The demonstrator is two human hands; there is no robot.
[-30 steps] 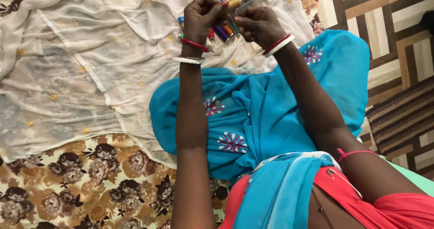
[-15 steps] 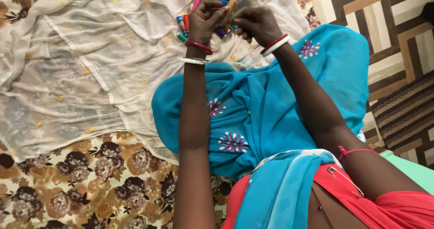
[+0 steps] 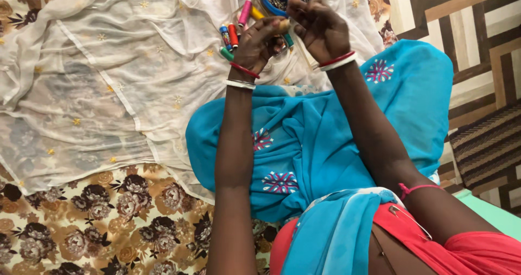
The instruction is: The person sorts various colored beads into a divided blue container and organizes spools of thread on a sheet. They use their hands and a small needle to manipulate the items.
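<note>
L hand [image 3: 259, 42] pinched on tan thread spool [image 3: 283, 24], R hand [image 3: 320, 28] fingers together, contents unclear; spool likely light, rigid, roll-prone, grip by ends.

Thread spools [image 3: 234, 33], blue tray [image 3: 267, 2] ahead

You're looking down at a brown bedsheet with a dark floral print [image 3: 108, 220], filling the lower left. Off to your right the floor [image 3: 477, 30] is tiled in a geometric pattern of brown, beige and white bars. A dark striped mat [image 3: 488, 144] lies on that floor near the right edge, and a pale green surface [image 3: 496, 212] shows just below it. Light's soft and even.
</note>
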